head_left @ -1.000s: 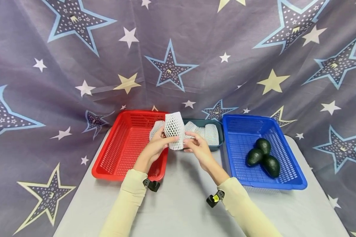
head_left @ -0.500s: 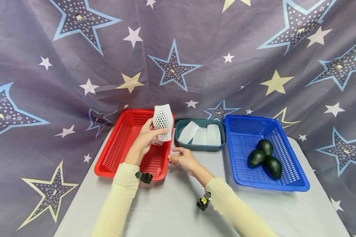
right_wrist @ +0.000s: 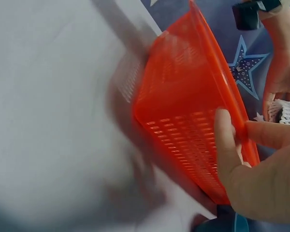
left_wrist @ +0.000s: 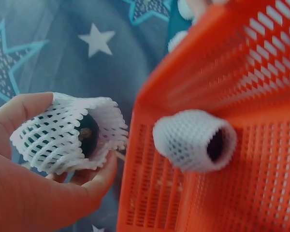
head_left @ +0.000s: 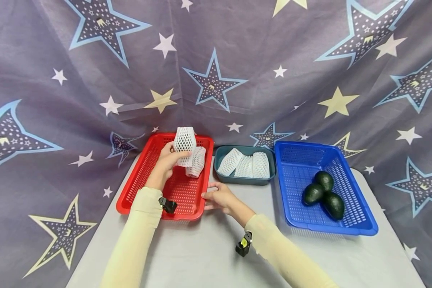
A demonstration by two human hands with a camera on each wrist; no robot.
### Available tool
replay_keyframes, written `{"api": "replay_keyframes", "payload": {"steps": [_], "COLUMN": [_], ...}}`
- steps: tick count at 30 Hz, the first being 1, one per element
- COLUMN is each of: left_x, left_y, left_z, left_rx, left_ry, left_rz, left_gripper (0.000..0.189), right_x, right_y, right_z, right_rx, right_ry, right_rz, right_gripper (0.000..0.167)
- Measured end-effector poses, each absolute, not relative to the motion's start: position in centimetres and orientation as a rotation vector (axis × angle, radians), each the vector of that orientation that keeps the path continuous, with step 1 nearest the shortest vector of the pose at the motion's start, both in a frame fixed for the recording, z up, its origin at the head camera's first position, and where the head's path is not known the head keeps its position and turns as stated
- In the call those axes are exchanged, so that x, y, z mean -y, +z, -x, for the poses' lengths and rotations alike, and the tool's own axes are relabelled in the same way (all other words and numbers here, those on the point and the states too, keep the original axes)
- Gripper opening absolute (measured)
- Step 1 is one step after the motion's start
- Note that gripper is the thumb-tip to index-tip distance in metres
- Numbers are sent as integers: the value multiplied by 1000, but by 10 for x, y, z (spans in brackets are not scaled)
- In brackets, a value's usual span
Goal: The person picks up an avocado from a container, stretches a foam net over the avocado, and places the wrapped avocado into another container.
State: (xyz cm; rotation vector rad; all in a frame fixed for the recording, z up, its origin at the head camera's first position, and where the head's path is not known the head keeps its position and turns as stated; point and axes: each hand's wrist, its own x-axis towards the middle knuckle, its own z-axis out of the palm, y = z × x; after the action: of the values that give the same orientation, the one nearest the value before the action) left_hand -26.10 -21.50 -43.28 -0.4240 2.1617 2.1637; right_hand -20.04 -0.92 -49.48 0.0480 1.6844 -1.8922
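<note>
My left hand holds an avocado in a white foam net sleeve above the red basket. In the left wrist view, the dark end of the avocado shows through the sleeve's open mouth, with thumb and fingers around the net. A second sleeved piece lies inside the basket; something dark shows in its mouth in the left wrist view. My right hand grips the basket's right rim, the thumb against the outer wall and a finger over the edge.
A dark teal tray with several white foam net sleeves stands between the baskets. On the right, a blue basket contains 3 bare avocados. A star-patterned cloth hangs behind the table.
My left hand has carried the sleeved avocado leftward from the middle to over the red basket. My right hand has let go of it and moved down-left to the basket's rim.
</note>
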Motion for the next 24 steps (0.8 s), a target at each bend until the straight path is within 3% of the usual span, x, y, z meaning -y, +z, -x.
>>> {"api": "replay_keyframes", "payload": {"steps": [14,24], "left_x": [233,235], "left_y": [-450,-482], "left_z": [290,299], "left_rx": [-2315,-2446], "left_ry": [2014,1767], "left_rz": [658,819], "left_gripper": [74,59], "right_x": [10,12], "right_y": [-494,-496], "right_z": [197,198], "right_rx": [-1702,-1719], "right_ry": [-1895,-1899], "right_rz": [-54,-67], "right_gripper": [40,39]}}
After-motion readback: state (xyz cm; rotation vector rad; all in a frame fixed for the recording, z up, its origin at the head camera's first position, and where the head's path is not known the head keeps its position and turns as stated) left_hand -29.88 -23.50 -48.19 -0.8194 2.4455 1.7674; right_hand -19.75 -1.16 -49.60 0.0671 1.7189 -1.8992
